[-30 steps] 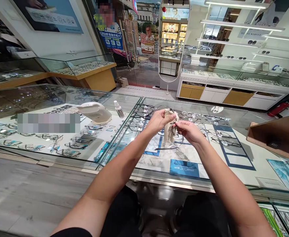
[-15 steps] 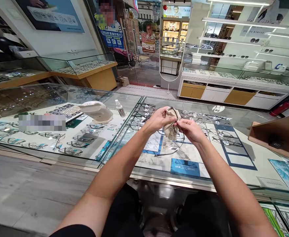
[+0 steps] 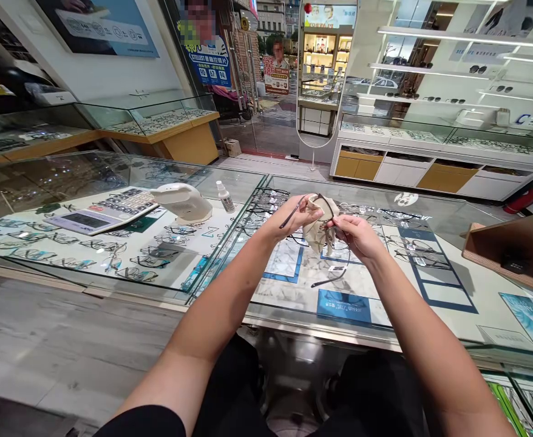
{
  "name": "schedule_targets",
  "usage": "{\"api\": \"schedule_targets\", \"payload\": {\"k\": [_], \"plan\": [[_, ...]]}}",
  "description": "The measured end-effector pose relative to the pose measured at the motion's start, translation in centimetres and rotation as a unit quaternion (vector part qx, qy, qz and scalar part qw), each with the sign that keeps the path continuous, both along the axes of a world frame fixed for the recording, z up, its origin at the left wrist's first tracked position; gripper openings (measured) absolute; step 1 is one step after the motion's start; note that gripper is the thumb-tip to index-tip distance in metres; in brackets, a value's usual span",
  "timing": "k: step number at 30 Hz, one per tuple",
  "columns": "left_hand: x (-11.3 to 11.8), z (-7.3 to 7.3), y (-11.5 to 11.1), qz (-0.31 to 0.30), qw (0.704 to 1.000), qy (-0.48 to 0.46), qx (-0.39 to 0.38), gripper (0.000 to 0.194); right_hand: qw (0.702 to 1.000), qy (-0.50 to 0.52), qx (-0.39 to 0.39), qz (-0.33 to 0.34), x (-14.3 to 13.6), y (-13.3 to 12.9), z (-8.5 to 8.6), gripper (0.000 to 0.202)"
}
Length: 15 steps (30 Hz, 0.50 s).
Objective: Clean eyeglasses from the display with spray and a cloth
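Above the glass counter, my left hand (image 3: 294,220) is closed around a beige cloth (image 3: 314,235), which it presses over one lens of a pair of dark-framed eyeglasses (image 3: 330,281). My right hand (image 3: 356,235) pinches the frame at the cloth's right edge. One temple arm lies across my left fingers; the other hangs below the right hand, with a small white tag near it. The cloth and fingers hide most of the lenses.
Rows of spectacles (image 3: 150,258) lie inside the glass display case (image 3: 230,291). On its top stand a spray bottle (image 3: 225,197), a white curved device (image 3: 182,203) and a calculator (image 3: 105,209). A brown wooden stand (image 3: 512,255) is at the right, a mirror (image 3: 323,73) beyond.
The eyeglasses have turned in my hands: the lower temple arm has swung to the right, and the other now shows across my left fingers. The cloth has shifted and hangs differently.
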<state>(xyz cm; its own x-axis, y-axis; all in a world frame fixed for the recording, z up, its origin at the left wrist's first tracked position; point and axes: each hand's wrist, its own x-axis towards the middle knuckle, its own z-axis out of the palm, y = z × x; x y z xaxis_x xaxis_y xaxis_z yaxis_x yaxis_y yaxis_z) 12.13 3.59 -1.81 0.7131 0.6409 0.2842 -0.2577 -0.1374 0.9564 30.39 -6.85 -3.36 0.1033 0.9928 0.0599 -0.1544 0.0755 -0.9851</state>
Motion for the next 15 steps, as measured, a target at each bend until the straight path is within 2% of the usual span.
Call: {"api": "schedule_targets", "payload": {"k": [3, 4, 10, 13, 15], "plan": [[0.2, -0.1, -0.2, -0.046, 0.999, 0.011, -0.009, 0.055, 1.000, -0.004, -0.003, 0.007, -0.1, 0.0, -0.1, 0.046], [0.4, -0.2, -0.3, -0.043, 0.999, 0.010, -0.011, 0.055, 1.000, -0.007, -0.004, 0.009, -0.1, 0.0, -0.2, 0.046], [1.4, -1.3, -0.3, 0.063, 0.997, 0.022, 0.023, 0.056, 1.000, -0.013, -0.001, 0.004, 0.0, 0.1, -0.4, 0.047], [1.3, -1.3, -0.1, 0.076, 0.996, 0.027, 0.033, 0.058, 1.000, -0.011, 0.002, 0.000, 0.2, 0.2, -0.3, 0.046], [1.0, -1.1, 0.1, 0.063, 0.997, 0.021, 0.026, 0.058, 1.000, -0.004, -0.002, -0.008, 0.3, 0.2, -0.2, 0.046]]}}
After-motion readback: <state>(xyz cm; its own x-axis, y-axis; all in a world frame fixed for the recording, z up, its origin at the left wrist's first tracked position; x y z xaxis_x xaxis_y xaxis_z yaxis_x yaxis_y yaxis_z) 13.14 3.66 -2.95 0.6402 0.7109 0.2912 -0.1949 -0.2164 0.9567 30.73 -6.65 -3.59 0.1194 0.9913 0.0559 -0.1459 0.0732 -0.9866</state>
